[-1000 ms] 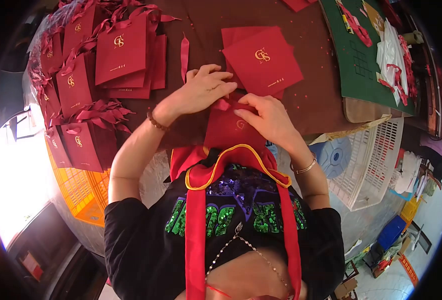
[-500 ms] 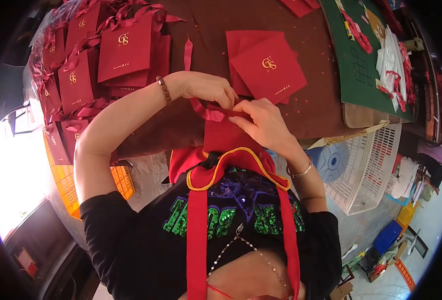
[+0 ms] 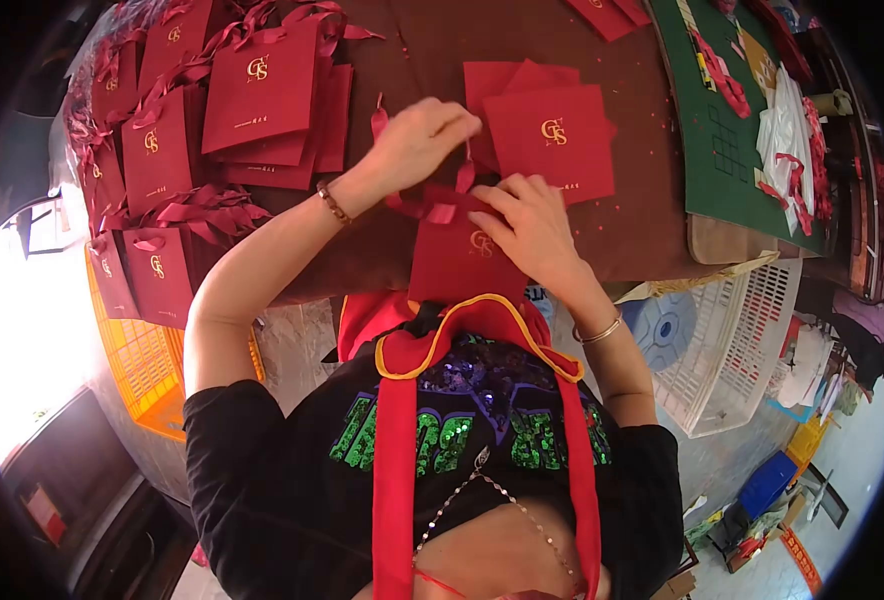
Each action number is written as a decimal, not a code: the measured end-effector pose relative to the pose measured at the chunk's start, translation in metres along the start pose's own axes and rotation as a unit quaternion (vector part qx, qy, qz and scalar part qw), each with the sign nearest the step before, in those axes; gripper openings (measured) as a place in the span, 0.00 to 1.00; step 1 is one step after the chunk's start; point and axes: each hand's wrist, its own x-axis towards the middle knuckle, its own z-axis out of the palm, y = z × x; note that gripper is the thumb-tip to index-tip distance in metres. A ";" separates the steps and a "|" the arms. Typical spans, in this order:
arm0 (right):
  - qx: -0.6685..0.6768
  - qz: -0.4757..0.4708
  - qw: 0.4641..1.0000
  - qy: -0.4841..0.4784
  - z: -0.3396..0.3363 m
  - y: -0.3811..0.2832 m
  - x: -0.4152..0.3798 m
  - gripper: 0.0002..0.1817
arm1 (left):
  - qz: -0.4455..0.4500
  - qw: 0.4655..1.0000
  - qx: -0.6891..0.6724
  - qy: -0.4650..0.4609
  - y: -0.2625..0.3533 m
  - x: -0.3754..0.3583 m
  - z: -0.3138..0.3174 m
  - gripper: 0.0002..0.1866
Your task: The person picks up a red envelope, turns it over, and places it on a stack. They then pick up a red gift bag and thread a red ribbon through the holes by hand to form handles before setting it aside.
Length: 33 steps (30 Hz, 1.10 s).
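The left hand (image 3: 417, 145) was closed in a pinch on a dark red ribbon (image 3: 462, 180), lifted just above the small red gift bag (image 3: 462, 262). The right hand (image 3: 530, 225) pressed on the top edge of that bag, fingers curled on the ribbon's other end. The bag lay at the near edge of the brown desk (image 3: 652, 215), against the person's chest. Beyond the bag lay a stack of flat red bags (image 3: 547, 140); to its left, finished bags with ribbon handles (image 3: 262, 100); to its right, a green cutting mat (image 3: 722, 140).
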 end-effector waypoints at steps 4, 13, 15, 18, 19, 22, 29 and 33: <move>-0.102 0.029 0.993 0.045 0.004 -0.001 -0.009 0.19 | -0.025 0.954 0.289 0.077 -0.010 -0.013 -0.015 0.12; 0.042 0.104 0.993 0.037 -0.011 0.013 -0.021 0.18 | 0.014 0.873 0.472 0.118 -0.051 -0.024 -0.005 0.10; 0.057 0.122 0.991 0.024 -0.015 0.011 -0.023 0.17 | 0.052 0.902 0.410 0.124 -0.046 -0.026 -0.007 0.11; 0.005 0.111 0.994 0.009 -0.017 0.008 -0.021 0.17 | -0.055 0.992 -0.010 0.115 -0.014 -0.026 -0.010 0.15; 0.011 0.103 0.994 0.018 -0.015 0.008 -0.021 0.17 | -0.054 0.992 -0.010 0.114 0.006 -0.028 -0.012 0.15; 0.048 0.097 0.994 0.028 -0.011 0.005 -0.018 0.17 | -0.059 0.968 -0.243 -0.031 0.044 -0.032 0.002 0.12; 0.146 0.148 0.978 0.005 -0.017 0.006 -0.025 0.18 | 0.009 0.991 -0.112 -0.074 0.041 -0.024 0.023 0.08; 0.190 0.168 0.967 -0.011 -0.020 0.020 -0.034 0.18 | -0.012 0.979 -0.155 -0.130 0.037 -0.021 0.024 0.09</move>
